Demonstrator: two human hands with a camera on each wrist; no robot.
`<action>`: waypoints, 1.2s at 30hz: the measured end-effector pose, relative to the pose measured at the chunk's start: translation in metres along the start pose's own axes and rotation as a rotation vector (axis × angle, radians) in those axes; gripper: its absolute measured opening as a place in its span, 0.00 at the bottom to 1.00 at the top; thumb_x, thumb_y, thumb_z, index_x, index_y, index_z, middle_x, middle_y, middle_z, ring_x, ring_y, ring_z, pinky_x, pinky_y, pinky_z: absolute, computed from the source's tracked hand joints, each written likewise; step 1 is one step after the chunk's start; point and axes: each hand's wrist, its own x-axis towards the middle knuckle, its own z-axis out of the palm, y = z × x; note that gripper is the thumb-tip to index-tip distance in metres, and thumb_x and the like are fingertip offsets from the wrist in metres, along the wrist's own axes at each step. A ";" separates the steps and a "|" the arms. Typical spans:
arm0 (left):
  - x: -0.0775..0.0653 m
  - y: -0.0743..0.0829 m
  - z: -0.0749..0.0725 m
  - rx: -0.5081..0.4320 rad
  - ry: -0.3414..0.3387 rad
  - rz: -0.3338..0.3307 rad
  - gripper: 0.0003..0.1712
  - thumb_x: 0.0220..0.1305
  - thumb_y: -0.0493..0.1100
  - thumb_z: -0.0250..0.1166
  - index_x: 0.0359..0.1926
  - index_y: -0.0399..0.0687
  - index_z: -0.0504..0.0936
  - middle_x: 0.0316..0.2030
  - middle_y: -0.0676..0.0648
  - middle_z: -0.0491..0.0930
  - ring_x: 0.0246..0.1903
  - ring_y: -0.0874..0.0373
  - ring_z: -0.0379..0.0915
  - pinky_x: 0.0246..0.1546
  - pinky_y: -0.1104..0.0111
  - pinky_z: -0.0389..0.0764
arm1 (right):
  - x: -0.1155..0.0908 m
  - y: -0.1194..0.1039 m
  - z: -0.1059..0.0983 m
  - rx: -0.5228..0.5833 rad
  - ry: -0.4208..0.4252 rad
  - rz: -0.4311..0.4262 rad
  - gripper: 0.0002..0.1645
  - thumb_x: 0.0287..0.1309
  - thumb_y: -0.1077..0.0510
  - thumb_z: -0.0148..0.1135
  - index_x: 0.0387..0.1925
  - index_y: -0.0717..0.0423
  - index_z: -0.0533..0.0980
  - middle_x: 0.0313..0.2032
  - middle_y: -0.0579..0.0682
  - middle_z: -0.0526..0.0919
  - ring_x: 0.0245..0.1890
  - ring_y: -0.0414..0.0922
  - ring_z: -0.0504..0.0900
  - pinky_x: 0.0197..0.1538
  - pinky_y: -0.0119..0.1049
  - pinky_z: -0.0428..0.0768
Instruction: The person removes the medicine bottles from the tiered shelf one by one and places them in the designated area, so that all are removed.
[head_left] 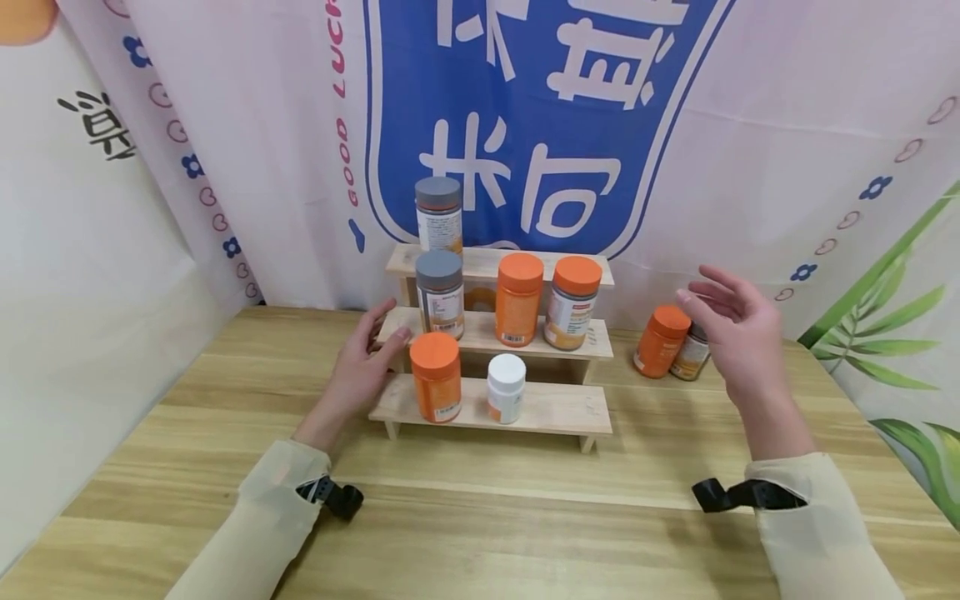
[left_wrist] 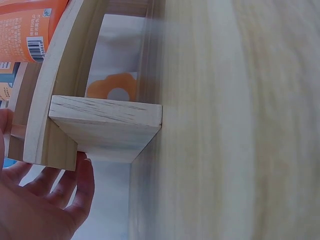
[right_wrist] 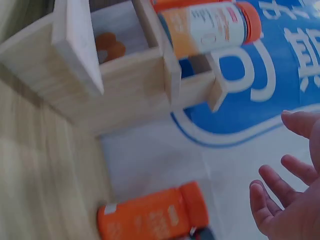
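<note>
A three-step wooden display stand [head_left: 558, 406] holds several supplement bottles. My left hand [head_left: 365, 360] grips the stand's left end at the middle step, thumb toward the front and fingers farther back. In the left wrist view, those fingertips [left_wrist: 86, 167] show just past the board ends. My right hand [head_left: 738, 329] is raised with spread, loosely bent fingers and holds nothing. Close to it on the table are an orange bottle [head_left: 660, 343] and a grey-lidded bottle [head_left: 691, 357], partly hidden behind the hand. In the right wrist view, the orange bottle [right_wrist: 150, 215] appears below the hand.
Grey-lidded bottles stand on the top step [head_left: 439, 215] and middle step [head_left: 441, 296]. Two orange-lidded bottles [head_left: 519, 300] share the middle step. An orange bottle [head_left: 437, 379] and a small white bottle [head_left: 506, 389] stand on the lowest. A printed curtain [head_left: 300, 167] hangs behind the table [head_left: 480, 525].
</note>
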 end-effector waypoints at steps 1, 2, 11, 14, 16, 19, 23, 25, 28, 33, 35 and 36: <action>0.000 0.000 -0.001 0.001 0.000 0.000 0.38 0.82 0.53 0.56 0.85 0.55 0.54 0.84 0.38 0.54 0.80 0.40 0.57 0.78 0.44 0.63 | 0.000 -0.004 0.003 -0.026 -0.014 -0.018 0.39 0.69 0.38 0.68 0.77 0.35 0.69 0.68 0.46 0.78 0.63 0.37 0.76 0.57 0.19 0.78; -0.001 0.000 -0.001 0.004 0.000 0.002 0.39 0.82 0.53 0.56 0.85 0.55 0.54 0.84 0.38 0.54 0.80 0.39 0.56 0.78 0.44 0.63 | 0.001 -0.008 0.006 -0.035 -0.027 -0.036 0.38 0.70 0.39 0.67 0.77 0.36 0.69 0.69 0.48 0.78 0.63 0.37 0.76 0.58 0.21 0.78; -0.002 -0.001 -0.001 0.007 0.009 0.000 0.38 0.82 0.54 0.56 0.85 0.53 0.55 0.83 0.37 0.56 0.79 0.39 0.57 0.78 0.42 0.62 | -0.003 -0.060 0.038 -0.029 -0.132 -0.185 0.36 0.69 0.36 0.68 0.74 0.36 0.72 0.66 0.48 0.81 0.61 0.39 0.77 0.61 0.30 0.78; -0.002 -0.002 -0.002 0.006 0.009 -0.006 0.38 0.82 0.54 0.56 0.85 0.54 0.55 0.82 0.37 0.57 0.78 0.38 0.58 0.77 0.43 0.62 | -0.004 -0.079 0.051 -0.014 -0.181 -0.237 0.35 0.69 0.38 0.69 0.73 0.38 0.73 0.65 0.50 0.82 0.61 0.41 0.78 0.62 0.35 0.78; -0.002 -0.002 -0.002 0.006 0.008 -0.012 0.38 0.82 0.54 0.56 0.85 0.54 0.55 0.82 0.37 0.57 0.78 0.38 0.58 0.77 0.43 0.63 | -0.005 -0.090 0.060 -0.008 -0.211 -0.267 0.35 0.70 0.39 0.68 0.73 0.40 0.73 0.65 0.51 0.83 0.61 0.43 0.79 0.64 0.39 0.78; -0.001 -0.002 -0.002 0.008 0.006 -0.011 0.39 0.82 0.55 0.56 0.85 0.55 0.55 0.83 0.37 0.56 0.79 0.38 0.57 0.78 0.42 0.62 | -0.005 -0.105 0.070 -0.020 -0.246 -0.293 0.35 0.70 0.40 0.67 0.74 0.41 0.72 0.65 0.50 0.83 0.63 0.45 0.78 0.67 0.46 0.79; 0.000 -0.001 -0.002 0.010 -0.002 -0.016 0.39 0.82 0.56 0.56 0.85 0.59 0.54 0.83 0.37 0.54 0.78 0.37 0.58 0.77 0.41 0.63 | -0.003 -0.117 0.083 -0.013 -0.291 -0.309 0.35 0.71 0.41 0.67 0.74 0.43 0.71 0.65 0.50 0.82 0.65 0.47 0.78 0.69 0.52 0.79; 0.000 -0.001 -0.001 0.010 -0.004 -0.022 0.38 0.82 0.57 0.56 0.85 0.61 0.54 0.83 0.37 0.55 0.76 0.37 0.61 0.76 0.42 0.65 | -0.002 -0.122 0.089 0.006 -0.313 -0.308 0.35 0.70 0.42 0.68 0.74 0.42 0.71 0.64 0.50 0.82 0.66 0.47 0.78 0.70 0.53 0.79; 0.000 0.000 0.000 0.007 -0.004 -0.027 0.38 0.82 0.56 0.56 0.85 0.61 0.54 0.83 0.37 0.56 0.75 0.37 0.63 0.74 0.43 0.68 | 0.000 -0.128 0.099 0.014 -0.335 -0.299 0.36 0.70 0.41 0.69 0.74 0.41 0.71 0.65 0.49 0.82 0.66 0.46 0.78 0.71 0.53 0.78; -0.001 0.002 0.000 -0.001 0.000 -0.018 0.38 0.82 0.55 0.56 0.85 0.58 0.55 0.82 0.37 0.57 0.77 0.39 0.60 0.77 0.43 0.64 | 0.001 -0.140 0.115 0.012 -0.367 -0.294 0.37 0.69 0.42 0.69 0.75 0.40 0.70 0.66 0.49 0.82 0.67 0.45 0.78 0.71 0.52 0.78; -0.001 0.002 0.000 -0.002 0.000 -0.016 0.38 0.83 0.55 0.56 0.85 0.57 0.54 0.82 0.37 0.58 0.78 0.39 0.60 0.77 0.44 0.63 | 0.001 -0.144 0.121 0.003 -0.377 -0.294 0.37 0.69 0.42 0.70 0.75 0.41 0.70 0.66 0.49 0.82 0.67 0.45 0.78 0.71 0.50 0.78; -0.001 0.002 0.000 -0.003 0.000 -0.019 0.38 0.82 0.55 0.56 0.85 0.57 0.54 0.81 0.37 0.59 0.77 0.39 0.61 0.77 0.44 0.64 | 0.001 -0.146 0.124 -0.001 -0.382 -0.295 0.38 0.69 0.42 0.70 0.75 0.41 0.70 0.66 0.49 0.82 0.68 0.45 0.78 0.71 0.50 0.78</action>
